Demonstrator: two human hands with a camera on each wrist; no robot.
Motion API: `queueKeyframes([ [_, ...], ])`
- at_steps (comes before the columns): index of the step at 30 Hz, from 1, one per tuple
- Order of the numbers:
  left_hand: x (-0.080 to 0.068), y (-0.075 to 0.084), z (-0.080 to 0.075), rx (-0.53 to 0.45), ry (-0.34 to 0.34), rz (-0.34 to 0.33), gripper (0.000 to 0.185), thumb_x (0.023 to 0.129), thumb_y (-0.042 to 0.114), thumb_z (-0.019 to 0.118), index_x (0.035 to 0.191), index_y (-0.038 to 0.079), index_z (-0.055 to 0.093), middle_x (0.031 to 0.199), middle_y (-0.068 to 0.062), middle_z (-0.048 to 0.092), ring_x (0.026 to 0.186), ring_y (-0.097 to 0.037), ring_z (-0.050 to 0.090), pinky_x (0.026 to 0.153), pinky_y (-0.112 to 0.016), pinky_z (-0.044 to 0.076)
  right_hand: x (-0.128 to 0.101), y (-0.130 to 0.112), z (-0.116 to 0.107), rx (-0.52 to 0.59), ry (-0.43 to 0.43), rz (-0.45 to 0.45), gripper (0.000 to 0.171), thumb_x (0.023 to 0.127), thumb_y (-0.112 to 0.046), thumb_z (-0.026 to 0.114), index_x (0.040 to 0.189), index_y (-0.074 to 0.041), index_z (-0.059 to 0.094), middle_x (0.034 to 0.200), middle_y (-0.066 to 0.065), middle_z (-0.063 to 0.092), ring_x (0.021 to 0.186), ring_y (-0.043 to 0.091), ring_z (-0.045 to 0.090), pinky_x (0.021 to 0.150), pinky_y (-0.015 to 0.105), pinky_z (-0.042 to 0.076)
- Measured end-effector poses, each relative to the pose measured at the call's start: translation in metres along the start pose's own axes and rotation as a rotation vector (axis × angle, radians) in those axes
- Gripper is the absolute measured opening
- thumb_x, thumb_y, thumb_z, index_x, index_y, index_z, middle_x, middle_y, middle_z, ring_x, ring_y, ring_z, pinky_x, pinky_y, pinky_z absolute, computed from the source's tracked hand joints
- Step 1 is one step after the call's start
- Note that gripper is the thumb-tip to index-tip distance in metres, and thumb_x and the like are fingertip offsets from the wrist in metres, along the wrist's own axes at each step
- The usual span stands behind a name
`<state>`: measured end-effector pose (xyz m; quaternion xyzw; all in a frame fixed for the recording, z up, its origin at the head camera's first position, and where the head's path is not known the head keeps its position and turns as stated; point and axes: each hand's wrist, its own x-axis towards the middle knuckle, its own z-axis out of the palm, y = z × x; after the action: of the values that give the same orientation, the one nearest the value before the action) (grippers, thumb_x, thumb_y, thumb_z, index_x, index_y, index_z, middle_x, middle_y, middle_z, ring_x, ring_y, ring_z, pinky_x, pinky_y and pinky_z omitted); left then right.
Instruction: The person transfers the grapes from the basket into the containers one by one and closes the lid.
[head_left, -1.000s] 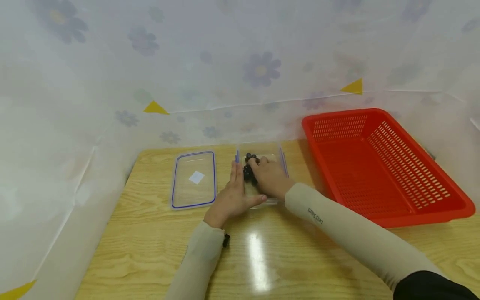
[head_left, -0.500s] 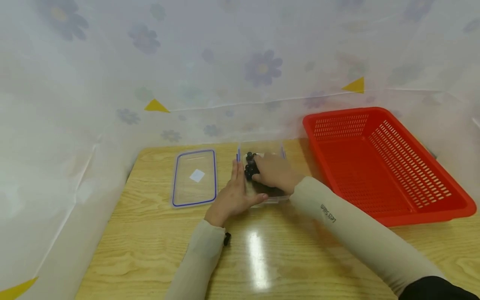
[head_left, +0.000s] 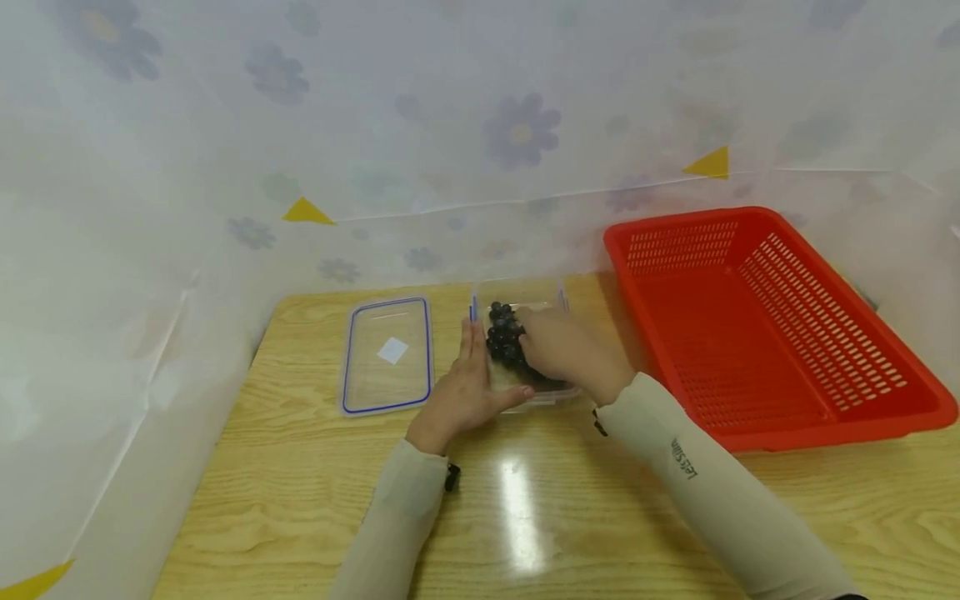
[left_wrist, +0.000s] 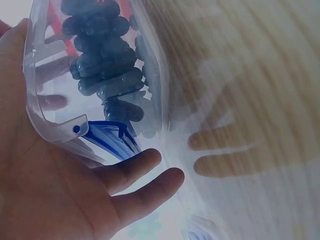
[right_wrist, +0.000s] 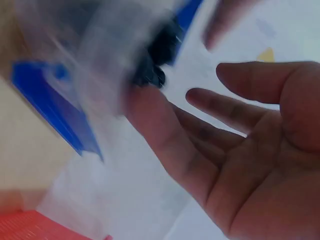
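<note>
Left hand (head_left: 461, 392) lies with its fingers straight along the box's nine o'clock wall, thumb stretched across its six o'clock edge, so it steadies rather than grips. Right hand (head_left: 566, 346) reaches into the box (head_left: 517, 292) from four o'clock; its wrist view shows the fingers spread and pinching nothing, one fingertip appearing to touch the grapes (that corner is blurred). The dark grapes (head_left: 506, 337) lie inside, towards ten o'clock.

I would expect the bunch to be fairly weighty for its bulk, limp as a whole, with smooth, slippery berries that bruise or drop off if squeezed. Best hold: the main stem, if reachable (I cannot make it out), otherwise a cupped palm underneath. The box looks light and slightly flexible, apt to slide on the bench (head_left: 300, 500) unless braced.

At nine o'clock from the box, the lid (head_left: 375, 329) carries a white square label (head_left: 392, 350), no print legible. The right sleeve (head_left: 682, 458) seems to read "Let's Slim".
</note>
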<state>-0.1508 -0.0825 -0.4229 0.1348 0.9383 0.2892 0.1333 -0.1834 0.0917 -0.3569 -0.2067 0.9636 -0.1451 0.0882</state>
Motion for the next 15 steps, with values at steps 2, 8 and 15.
queueKeyframes([
  [2,0.000,0.000,-0.001,-0.004,0.001,-0.001,0.127,0.084,0.073,0.064,0.159,0.008,-0.015,0.162,-0.006,-0.027,0.145,-0.044,0.027,0.105,-0.053,0.043,0.001,-0.001,0.006,-0.008,-0.016,-0.011,0.038,0.100,-0.010,0.054,0.134,0.006,0.057,0.118,0.024,0.067,0.107,0.038,0.065,0.095,0.052,0.051],
  [8,0.000,0.000,-0.001,-0.007,0.001,0.000,0.127,0.084,0.073,0.064,0.159,0.008,-0.015,0.164,-0.009,-0.024,0.146,-0.043,0.023,0.108,-0.052,0.040,0.004,-0.002,0.023,-0.046,0.024,-0.006,0.038,0.094,-0.007,0.060,0.130,0.005,0.060,0.104,0.024,0.067,0.097,0.037,0.064,0.086,0.052,0.054],
  [15,0.000,0.000,0.001,-0.004,0.014,0.003,0.126,0.085,0.073,0.063,0.160,0.007,-0.013,0.162,-0.008,-0.026,0.146,-0.042,0.022,0.109,-0.050,0.040,0.000,-0.002,0.022,-0.024,0.031,0.053,0.046,0.096,-0.009,0.056,0.140,0.003,0.053,0.111,0.025,0.063,0.100,0.037,0.061,0.084,0.052,0.054],
])
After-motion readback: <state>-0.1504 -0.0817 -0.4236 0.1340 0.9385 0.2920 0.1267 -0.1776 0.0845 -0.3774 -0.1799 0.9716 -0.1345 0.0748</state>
